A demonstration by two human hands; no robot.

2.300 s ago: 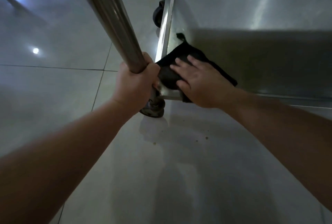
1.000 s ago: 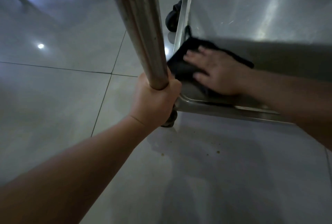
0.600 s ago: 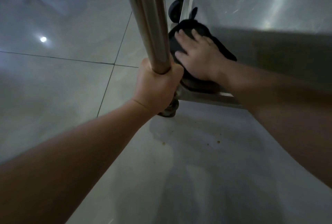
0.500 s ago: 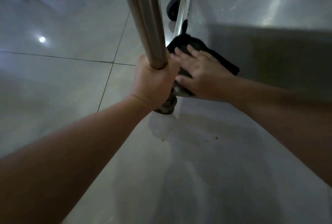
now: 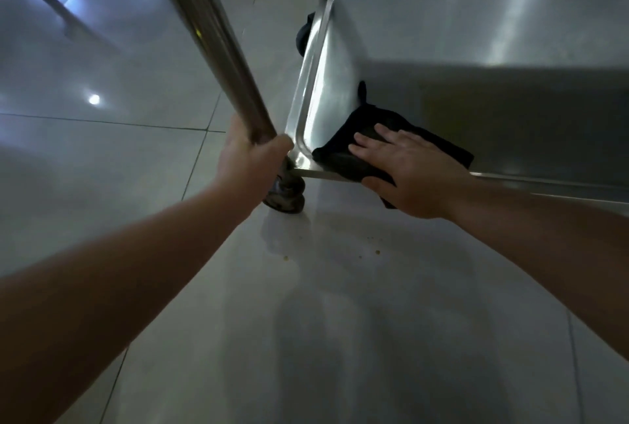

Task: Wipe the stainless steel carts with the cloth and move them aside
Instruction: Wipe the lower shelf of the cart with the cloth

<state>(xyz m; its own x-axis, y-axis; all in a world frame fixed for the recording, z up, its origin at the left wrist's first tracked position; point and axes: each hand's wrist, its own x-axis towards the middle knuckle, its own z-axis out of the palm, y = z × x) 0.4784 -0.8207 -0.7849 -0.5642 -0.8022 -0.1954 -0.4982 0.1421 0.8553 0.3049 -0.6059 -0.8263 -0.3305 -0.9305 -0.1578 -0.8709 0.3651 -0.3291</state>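
I look down at the bottom shelf (image 5: 476, 32) of a stainless steel cart. Its near left upright post (image 5: 218, 49) rises toward the top of the view, and my left hand (image 5: 252, 158) is wrapped around the post just above the caster. A black cloth (image 5: 360, 141) lies in the shelf's near left corner and hangs over the front rim. My right hand (image 5: 412, 172) presses flat on the cloth, fingers spread and pointing left, thumb under the front edge.
A near caster (image 5: 286, 195) stands on the pale tiled floor (image 5: 340, 321) below my left hand. A second dark caster (image 5: 303, 37) shows at the far left corner. Small crumbs (image 5: 376, 251) dot the tile in front of the cart.
My right hand has slid the cloth back and forth in the shelf's left corner and now rests nearer the front rim. My left hand has kept its grip on the post.
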